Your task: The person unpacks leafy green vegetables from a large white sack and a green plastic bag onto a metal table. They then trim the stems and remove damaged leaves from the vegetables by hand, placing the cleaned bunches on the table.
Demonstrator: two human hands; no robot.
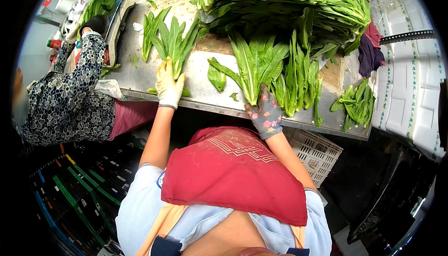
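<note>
My left hand (167, 83), in a cream work glove, holds a small bunch of long-leaf lettuce (176, 42) by its base, leaves pointing away from me. My right hand (266, 112), in a grey glove with a flower print, is at the table's front edge. Its thumb and fingers lie about the pale base of a larger lettuce bunch (250, 63); whether they grip it is unclear. More lettuce bunches (297, 77) lie just right of that one. Between my hands, a loose leaf (217, 75) rests on the metal table (199, 98).
A tall lettuce pile (280, 0) covers the table's back. Loose leaves (357, 102) lie at the right corner, near a dark cloth (371, 54). White foam boxes (402, 91) stand at right, a white plastic crate (311, 151) below the edge. A co-worker's patterned sleeve (87, 59) reaches in at left beside a scale (119, 24).
</note>
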